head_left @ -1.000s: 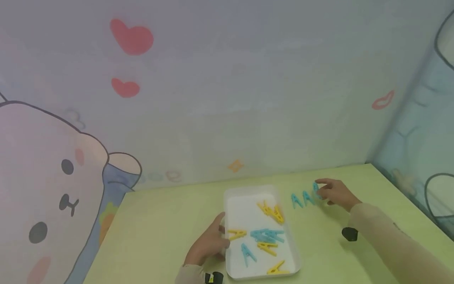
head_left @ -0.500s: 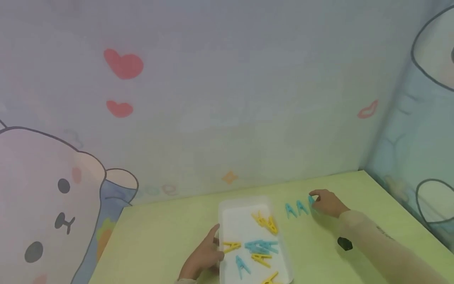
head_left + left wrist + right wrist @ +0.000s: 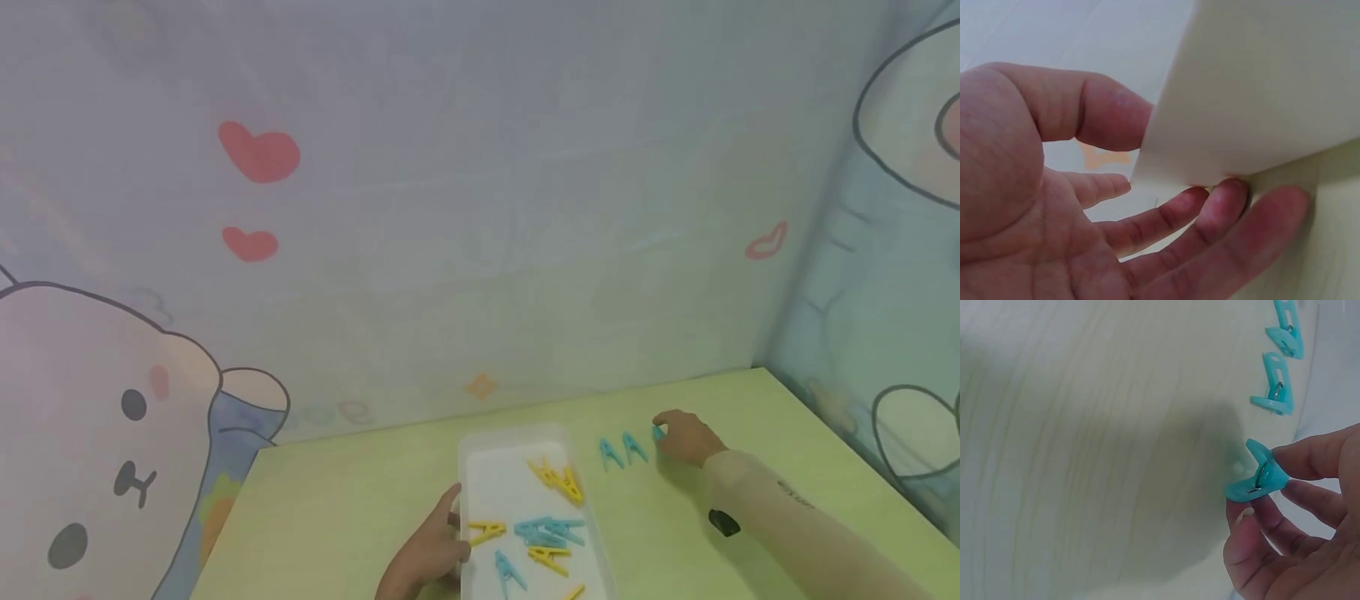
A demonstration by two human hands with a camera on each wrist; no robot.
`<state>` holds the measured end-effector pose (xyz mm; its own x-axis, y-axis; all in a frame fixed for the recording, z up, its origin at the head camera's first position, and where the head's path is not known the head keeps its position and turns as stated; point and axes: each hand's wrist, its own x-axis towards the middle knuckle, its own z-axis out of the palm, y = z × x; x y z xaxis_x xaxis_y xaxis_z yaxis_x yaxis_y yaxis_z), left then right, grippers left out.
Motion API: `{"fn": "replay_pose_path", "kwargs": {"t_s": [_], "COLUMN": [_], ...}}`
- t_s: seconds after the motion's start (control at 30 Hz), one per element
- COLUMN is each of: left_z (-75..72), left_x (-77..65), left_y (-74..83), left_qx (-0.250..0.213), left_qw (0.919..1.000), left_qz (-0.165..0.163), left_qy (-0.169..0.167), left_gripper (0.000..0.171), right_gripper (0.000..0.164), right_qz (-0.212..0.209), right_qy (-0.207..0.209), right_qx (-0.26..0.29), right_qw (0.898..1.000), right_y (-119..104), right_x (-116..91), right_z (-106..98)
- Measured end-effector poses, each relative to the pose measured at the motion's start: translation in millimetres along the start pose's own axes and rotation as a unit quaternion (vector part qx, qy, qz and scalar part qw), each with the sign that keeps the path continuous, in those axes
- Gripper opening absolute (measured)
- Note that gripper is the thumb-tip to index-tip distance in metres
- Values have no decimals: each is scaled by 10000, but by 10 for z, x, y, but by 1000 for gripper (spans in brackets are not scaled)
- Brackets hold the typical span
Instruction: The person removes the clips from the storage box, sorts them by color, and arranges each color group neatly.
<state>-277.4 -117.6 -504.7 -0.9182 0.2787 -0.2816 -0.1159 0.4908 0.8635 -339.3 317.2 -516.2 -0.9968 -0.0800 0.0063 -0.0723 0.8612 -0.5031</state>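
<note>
My right hand (image 3: 688, 438) pinches a blue clothespin (image 3: 1261, 475) between thumb and fingers, close over the tabletop. In the head view only a small part of that pin shows past the fingers. Two more blue clothespins, a nearer one (image 3: 634, 448) and a farther one (image 3: 611, 455), lie side by side to its left. At the left side of a white tray (image 3: 489, 457), my left hand (image 3: 429, 543) holds the tray's edge. The left wrist view shows the thumb against the tray's side and the curled fingers along its lower edge.
Inside the tray lie several yellow clothespins (image 3: 570, 485) and several blue clothespins (image 3: 534, 528). The tray stands on a pale green table (image 3: 352, 483). A printed backdrop (image 3: 420, 250) rises behind the table's far edge.
The head view has tilted up, so the table and tray sit lower in it. My right hand keeps the clothespin and has drawn slightly toward me. The left hand stays at the tray.
</note>
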Motion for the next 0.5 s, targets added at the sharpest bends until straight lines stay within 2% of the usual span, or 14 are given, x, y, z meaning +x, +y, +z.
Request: {"fn": "replay_pose_path", "kwargs": {"t_s": [0.1, 0.3, 0.4, 0.5], "left_z": [5, 3, -4, -12], "left_x": [-4, -11, -18, -19], "left_y": [-42, -34, -34, -33], "left_qx": [-29, -172, -148, 68], "left_qw": [10000, 9996, 9995, 9993], "left_qz": [-2, 198, 268, 357], "left_qy": [9, -51, -87, -65], "left_gripper": [98, 98, 99, 98], "right_gripper": [40, 40, 40, 42], "right_qz": [32, 146, 141, 139], "right_qy": [26, 17, 26, 48], "right_qx": [-83, -94, -166, -193], "right_qw": [10000, 9998, 9998, 9997], "right_y": [-16, -43, -49, -76], "right_x": [-30, -38, -43, -57], "right_z": [52, 53, 60, 33]}}
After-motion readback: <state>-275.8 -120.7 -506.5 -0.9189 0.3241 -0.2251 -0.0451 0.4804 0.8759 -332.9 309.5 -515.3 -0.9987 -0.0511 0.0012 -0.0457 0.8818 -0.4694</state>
